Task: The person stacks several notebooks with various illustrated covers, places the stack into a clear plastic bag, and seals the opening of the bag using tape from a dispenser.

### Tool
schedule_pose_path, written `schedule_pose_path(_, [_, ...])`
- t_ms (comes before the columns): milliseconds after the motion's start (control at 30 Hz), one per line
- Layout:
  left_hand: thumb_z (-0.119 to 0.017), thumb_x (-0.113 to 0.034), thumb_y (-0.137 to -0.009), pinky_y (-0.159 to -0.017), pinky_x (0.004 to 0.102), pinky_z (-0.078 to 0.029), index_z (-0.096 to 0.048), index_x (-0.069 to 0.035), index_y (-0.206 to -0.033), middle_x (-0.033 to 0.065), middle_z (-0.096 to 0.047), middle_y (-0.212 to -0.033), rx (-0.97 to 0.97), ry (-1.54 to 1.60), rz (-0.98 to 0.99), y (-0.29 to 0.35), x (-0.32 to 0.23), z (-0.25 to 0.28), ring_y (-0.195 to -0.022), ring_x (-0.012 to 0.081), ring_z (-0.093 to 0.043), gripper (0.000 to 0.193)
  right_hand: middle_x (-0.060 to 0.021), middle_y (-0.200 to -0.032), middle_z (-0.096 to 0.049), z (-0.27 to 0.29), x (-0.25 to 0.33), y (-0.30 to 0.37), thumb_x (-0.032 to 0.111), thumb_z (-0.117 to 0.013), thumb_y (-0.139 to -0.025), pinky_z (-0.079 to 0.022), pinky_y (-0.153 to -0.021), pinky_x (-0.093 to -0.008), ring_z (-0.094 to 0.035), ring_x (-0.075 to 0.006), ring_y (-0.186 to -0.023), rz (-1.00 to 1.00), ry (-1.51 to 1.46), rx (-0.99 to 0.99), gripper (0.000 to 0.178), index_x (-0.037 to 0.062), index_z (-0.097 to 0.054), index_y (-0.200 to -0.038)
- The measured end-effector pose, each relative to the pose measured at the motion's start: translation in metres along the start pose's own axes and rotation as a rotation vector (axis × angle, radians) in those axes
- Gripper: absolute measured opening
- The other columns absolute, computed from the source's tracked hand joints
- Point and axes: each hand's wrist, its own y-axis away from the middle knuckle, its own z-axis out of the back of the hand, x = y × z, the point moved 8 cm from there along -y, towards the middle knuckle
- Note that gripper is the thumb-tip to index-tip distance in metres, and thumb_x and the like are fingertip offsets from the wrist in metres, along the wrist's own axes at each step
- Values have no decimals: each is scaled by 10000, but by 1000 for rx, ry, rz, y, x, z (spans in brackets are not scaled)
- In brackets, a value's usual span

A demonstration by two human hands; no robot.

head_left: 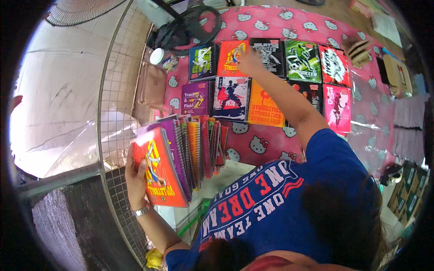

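"As the head view looks down, what's the left hand (134, 184) gripping?"

"A fanned stack of spiral notebooks (195, 147) — thumb across the red front notebook (163, 174), near the pink cloth (244, 141)."

"And the right hand (251, 62)?"

"Blurred, at the matching red notebook (228, 59) in the far row — I can't tell its grip."

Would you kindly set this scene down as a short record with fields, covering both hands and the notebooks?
Left hand: grips fanned stack of spiral notebooks, orange-red cover outermost
Right hand: blurred, at right edge of orange-red notebook; contact unclear
Far row, left to right: blue notebook, orange-red notebook, grey-printed black notebook, green notebook, red-and-white notebook
Near row: purple notebook, white notebook, orange notebook, black notebook partly behind forearm, pink notebook
Surface: pink tablecloth with white cat faces
Left wrist: silver watch
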Motion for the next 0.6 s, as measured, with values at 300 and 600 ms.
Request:
schedule_pose_path(300, [-544,-178,-934,-1091,362,-268,-355,-42,-1417,164,-379,-1445,44,-300,-174,-31,-6,6,-1334,239,-351,536,-242,-1021,-614,-40,-24,-21,146,-574,-778,-513,-792,-473,-623,-370,-935,272,48,186,273,8,-623,-1008])
schedule_pose_path(600, [-338,-620,-915,-1120,466,-240,-275,-29,-1436,201,-296,-1476,-45,814,-133,-22,-30,41,-1356,344,-301,790,-143,-833,-649,261,220,148,187,-625,-730,-505,-533,-445,-651,-305,-666,951,-253,-383,250,55,-664,-938])
